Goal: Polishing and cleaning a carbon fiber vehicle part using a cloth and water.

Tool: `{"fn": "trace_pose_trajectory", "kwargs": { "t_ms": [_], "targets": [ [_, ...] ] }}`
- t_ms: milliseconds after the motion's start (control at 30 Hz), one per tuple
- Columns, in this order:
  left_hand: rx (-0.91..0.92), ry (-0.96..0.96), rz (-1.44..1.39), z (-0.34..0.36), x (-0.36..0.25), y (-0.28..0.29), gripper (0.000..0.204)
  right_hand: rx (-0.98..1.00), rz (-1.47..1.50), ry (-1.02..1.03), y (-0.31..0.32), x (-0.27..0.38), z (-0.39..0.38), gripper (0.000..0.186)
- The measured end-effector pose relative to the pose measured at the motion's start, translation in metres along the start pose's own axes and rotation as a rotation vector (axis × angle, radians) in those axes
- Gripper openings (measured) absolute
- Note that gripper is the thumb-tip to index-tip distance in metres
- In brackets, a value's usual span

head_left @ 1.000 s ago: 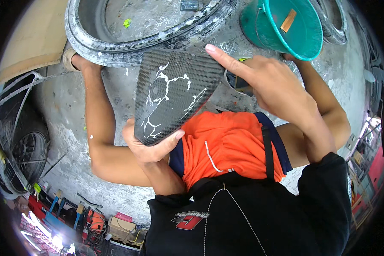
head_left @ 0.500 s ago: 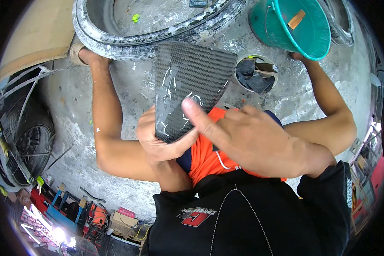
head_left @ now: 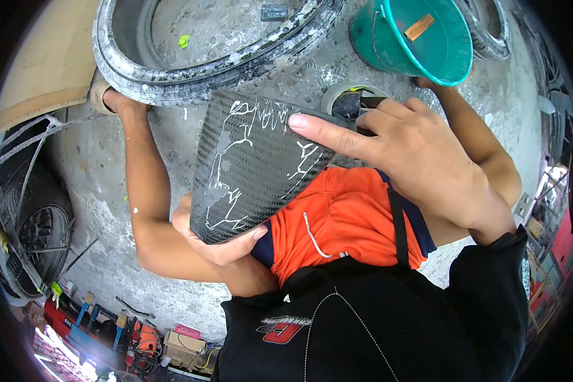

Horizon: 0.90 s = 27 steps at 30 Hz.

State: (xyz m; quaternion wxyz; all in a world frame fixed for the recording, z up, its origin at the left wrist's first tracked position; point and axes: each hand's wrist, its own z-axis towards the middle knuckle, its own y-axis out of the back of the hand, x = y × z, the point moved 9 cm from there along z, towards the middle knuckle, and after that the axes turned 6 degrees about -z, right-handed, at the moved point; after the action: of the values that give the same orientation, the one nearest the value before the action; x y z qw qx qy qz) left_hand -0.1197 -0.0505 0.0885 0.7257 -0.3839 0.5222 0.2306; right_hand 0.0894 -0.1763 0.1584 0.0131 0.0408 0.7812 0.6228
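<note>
My left hand (head_left: 219, 245) is closed around the lower end of a dark carbon-fibre panel (head_left: 254, 165), fingers beneath and thumb at its edge. The panel is glossy, tapers toward me and carries bright, jagged reflections. My right hand (head_left: 420, 149) reaches over its far right part. One finger is stretched out, its tip on or just above the surface; the other fingers curl loosely, their tips partly hidden. I make out nothing held in that hand.
A large worn tyre (head_left: 153, 89) lies on the concrete floor ahead. Beyond my right foot stands a green bucket (head_left: 379, 44) of water with a wooden block (head_left: 419, 27) in it. A small tub (head_left: 328, 95) of dark pieces is partly covered by my right hand. Tools (head_left: 143, 337) lie at lower left.
The panel has shifted left and toward me and turned, showing more reflections. My right hand has moved up and right, its outstretched finger going from the near end to the far right part.
</note>
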Motion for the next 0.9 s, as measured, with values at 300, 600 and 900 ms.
{"fn": "trace_pose_trajectory", "kwargs": {
  "t_ms": [300, 600, 900],
  "targets": [
    [0.594, -0.402, 0.44, -0.007, -0.015, -0.009, 0.069, 0.063, -0.004, -0.018, -0.003, -0.015, -0.009, 0.086],
    [0.399, 0.047, 0.196, 0.034, -0.005, -0.053, 0.018, 0.23, 0.5, 0.046, 0.004, -0.002, -0.005, 0.098],
    [0.505, 0.05, 0.381, 0.03, -0.01, -0.061, 0.019, 0.303, 0.546, 0.322, 0.001, 0.08, 0.006, 0.095]
  ]
}}
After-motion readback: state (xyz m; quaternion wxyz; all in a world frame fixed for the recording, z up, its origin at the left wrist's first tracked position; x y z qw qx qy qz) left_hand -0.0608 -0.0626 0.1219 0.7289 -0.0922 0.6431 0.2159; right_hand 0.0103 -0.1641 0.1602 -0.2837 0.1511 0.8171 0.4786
